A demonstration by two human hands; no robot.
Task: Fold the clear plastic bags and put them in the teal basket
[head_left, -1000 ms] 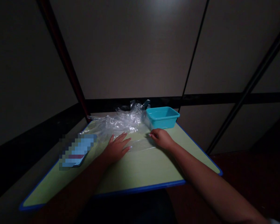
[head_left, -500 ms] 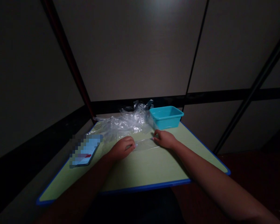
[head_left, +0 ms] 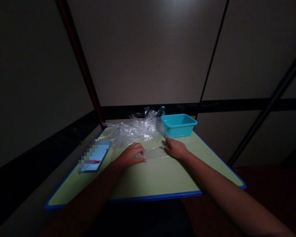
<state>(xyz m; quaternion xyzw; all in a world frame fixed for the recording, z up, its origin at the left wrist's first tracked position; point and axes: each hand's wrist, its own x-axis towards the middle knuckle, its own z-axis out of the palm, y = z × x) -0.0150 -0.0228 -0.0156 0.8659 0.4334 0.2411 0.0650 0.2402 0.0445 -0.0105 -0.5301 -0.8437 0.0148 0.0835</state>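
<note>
A clear plastic sheet (head_left: 155, 152) lies folded into a narrow strip on the green table (head_left: 150, 177). My left hand (head_left: 130, 154) rests on the strip's left end with its fingers curled and pressed on it. At the strip's right end my right hand (head_left: 175, 148) holds it down with bent fingers. A crumpled heap of clear plastic bags (head_left: 133, 129) lies just behind the hands.
A turquoise plastic tub (head_left: 179, 124) stands at the table's back right corner. A phone (head_left: 95, 160) lies near the left edge. The table has a blue rim and stands against dark panelled walls.
My left hand, flat with fingers spread a second ago, has curled onto the plastic. The sheet is now a narrower strip between both hands. The view has shifted slightly.
</note>
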